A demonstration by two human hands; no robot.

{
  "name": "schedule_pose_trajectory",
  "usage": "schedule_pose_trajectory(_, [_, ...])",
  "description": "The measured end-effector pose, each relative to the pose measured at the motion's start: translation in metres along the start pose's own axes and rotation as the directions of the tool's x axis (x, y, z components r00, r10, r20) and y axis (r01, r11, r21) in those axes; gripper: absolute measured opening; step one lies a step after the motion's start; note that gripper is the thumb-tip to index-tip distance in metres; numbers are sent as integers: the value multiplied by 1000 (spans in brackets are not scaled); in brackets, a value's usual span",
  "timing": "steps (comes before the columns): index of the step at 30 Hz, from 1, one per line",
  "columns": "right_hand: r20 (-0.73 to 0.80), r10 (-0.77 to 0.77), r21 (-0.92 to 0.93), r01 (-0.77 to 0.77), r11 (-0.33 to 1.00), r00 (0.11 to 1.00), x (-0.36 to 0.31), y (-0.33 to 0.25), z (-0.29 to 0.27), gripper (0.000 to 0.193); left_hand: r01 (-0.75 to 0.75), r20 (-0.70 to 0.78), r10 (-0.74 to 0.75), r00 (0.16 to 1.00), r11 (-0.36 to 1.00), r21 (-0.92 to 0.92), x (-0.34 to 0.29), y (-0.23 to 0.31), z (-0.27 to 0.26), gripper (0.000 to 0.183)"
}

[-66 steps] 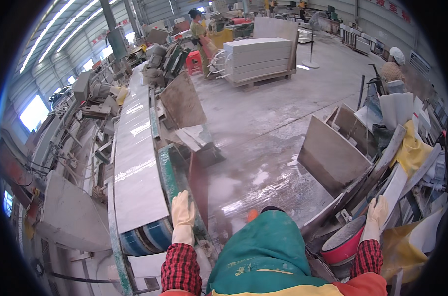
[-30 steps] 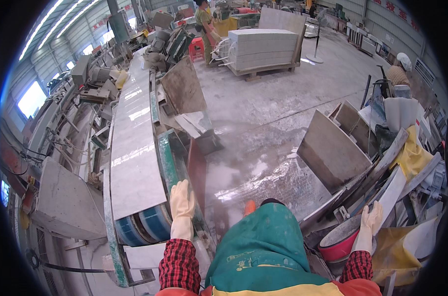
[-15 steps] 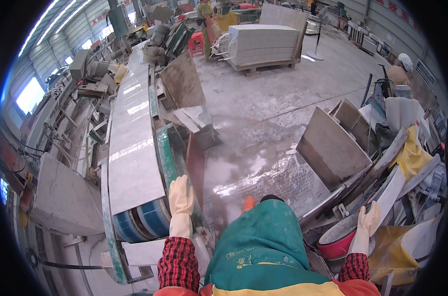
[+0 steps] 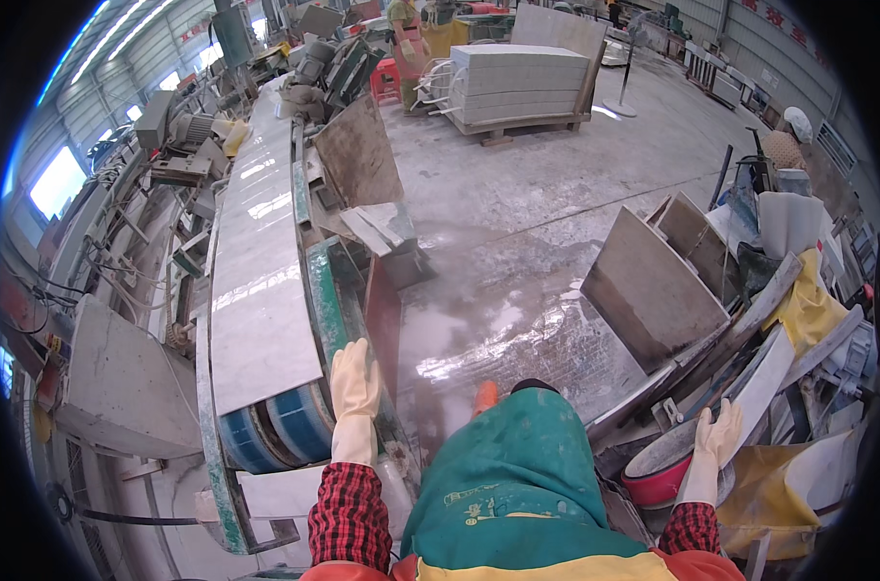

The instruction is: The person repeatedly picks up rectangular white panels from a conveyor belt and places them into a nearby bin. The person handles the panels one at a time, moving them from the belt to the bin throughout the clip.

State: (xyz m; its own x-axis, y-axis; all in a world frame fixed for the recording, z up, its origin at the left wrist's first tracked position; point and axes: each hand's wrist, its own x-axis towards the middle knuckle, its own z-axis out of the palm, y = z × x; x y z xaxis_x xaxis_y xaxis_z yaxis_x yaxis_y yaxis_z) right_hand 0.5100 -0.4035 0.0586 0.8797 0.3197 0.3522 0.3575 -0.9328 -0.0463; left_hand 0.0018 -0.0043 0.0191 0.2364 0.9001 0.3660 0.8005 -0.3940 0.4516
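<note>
My left hand [image 4: 355,397], in a cream rubber glove, rests with its fingers stretched out along the green side rail [image 4: 329,305] of a roller conveyor. Beside it, a long pale stone slab [image 4: 261,320] lies on the conveyor, its near end stopping by the blue rollers [image 4: 300,428]. On my other side, my right hand [image 4: 717,436], gloved alike, is held palm up with its fingers apart and nothing in it. It hovers by a red-rimmed round tub [image 4: 650,489]; whether it touches anything there I cannot tell.
Brown stone panels [image 4: 653,290] lean on the right, near a yellow cloth [image 4: 810,305] and piled scrap. Broken slab pieces [image 4: 377,228] stick out beside the conveyor. Ahead stands a stack of white slabs [image 4: 519,87] on a pallet, with a person [image 4: 409,53] behind it. Wet floor [image 4: 488,339] lies between.
My right hand has shifted slightly, its fingers a little more spread. My left hand stays on the rail. The distant person has moved a little.
</note>
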Motion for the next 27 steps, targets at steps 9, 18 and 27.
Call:
schedule_pose_trajectory(9, [12, -23, 9, 23, 1000, 1000, -8, -2, 1, 52, 37, 55, -36, 998, 999, -13, 3, 8, -7, 46])
schedule_pose_trajectory(18, [-42, -66, 16, 67, 998, 997, -18, -4, 3, 51, 16, 37, -14, 999, 999, -30, 3, 7, -7, 45])
schedule_pose_trajectory(27, [0, -85, 123, 85, 989, 996, -13, 25, 18, 63, 5, 44, -3, 999, 999, -43, 4, 11, -13, 44])
